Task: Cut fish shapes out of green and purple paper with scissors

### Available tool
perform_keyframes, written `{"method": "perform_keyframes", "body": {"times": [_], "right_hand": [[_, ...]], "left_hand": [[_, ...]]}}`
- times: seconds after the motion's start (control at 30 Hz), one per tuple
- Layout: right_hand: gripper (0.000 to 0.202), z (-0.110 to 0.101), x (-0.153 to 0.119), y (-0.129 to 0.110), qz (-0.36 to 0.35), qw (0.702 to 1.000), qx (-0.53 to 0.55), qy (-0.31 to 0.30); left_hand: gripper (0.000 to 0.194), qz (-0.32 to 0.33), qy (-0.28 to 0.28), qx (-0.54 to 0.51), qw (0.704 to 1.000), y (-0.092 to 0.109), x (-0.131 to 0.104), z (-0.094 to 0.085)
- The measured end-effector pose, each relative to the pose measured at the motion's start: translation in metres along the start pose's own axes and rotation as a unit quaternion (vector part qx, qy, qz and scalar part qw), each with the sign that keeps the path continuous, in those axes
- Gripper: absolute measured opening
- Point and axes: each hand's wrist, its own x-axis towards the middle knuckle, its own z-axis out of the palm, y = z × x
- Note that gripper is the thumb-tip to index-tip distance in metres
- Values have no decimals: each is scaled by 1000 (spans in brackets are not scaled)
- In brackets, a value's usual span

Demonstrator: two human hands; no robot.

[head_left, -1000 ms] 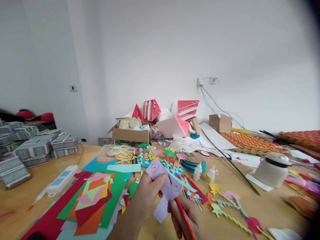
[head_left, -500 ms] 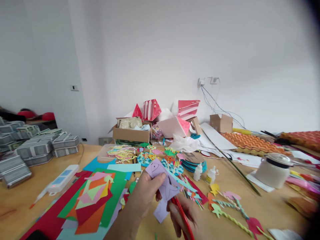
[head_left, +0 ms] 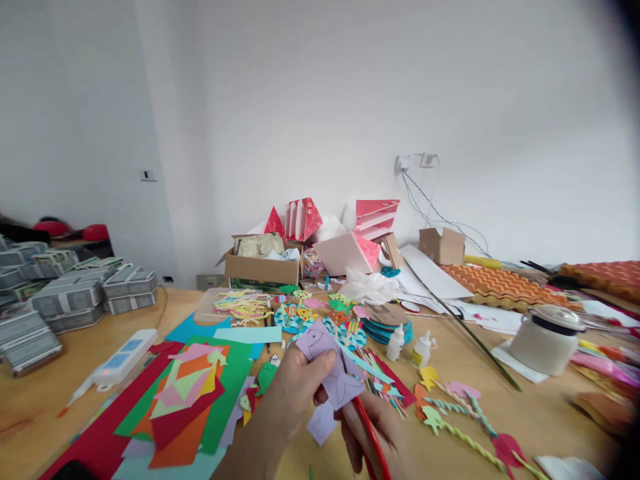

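My left hand (head_left: 300, 383) pinches a piece of purple paper (head_left: 343, 385) that has a fish outline drawn on it, thumb on top. A cut runs along the fish's right side. Red-handled scissors (head_left: 371, 437) are gripped in my right hand (head_left: 353, 427); part of their blades is hidden behind the paper, next to the fish's tail. Just below, a smaller purple paper piece (head_left: 323, 423) with pencil lines shows between my hands. Coloured cut-out fish and blue wave shapes (head_left: 295, 319) lie beyond my hands.
Stacked coloured paper (head_left: 187, 400) and a white glue gun (head_left: 125, 357) lie left. Glue bottles (head_left: 423, 350), braided strings with paper shapes (head_left: 460, 433) and a white lidded pot (head_left: 547, 340) stand or lie right. A cardboard box (head_left: 263, 270) is at the back.
The purple paper has turned and shifted slightly to the right in my left hand. The scissors have moved slightly right, and their blades are now less visible at the paper's lower edge.
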Motion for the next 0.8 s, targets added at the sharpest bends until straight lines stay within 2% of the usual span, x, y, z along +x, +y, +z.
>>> {"method": "perform_keyframes", "body": {"times": [0.23, 0.8], "right_hand": [[51, -2, 4, -1, 2, 999, 4, -34], [46, -1, 5, 3, 22, 999, -27, -18]], "left_hand": [[18, -8, -2, -17, 1000, 1, 0, 0], [16, -18, -6, -8, 1000, 2, 1, -2]]}}
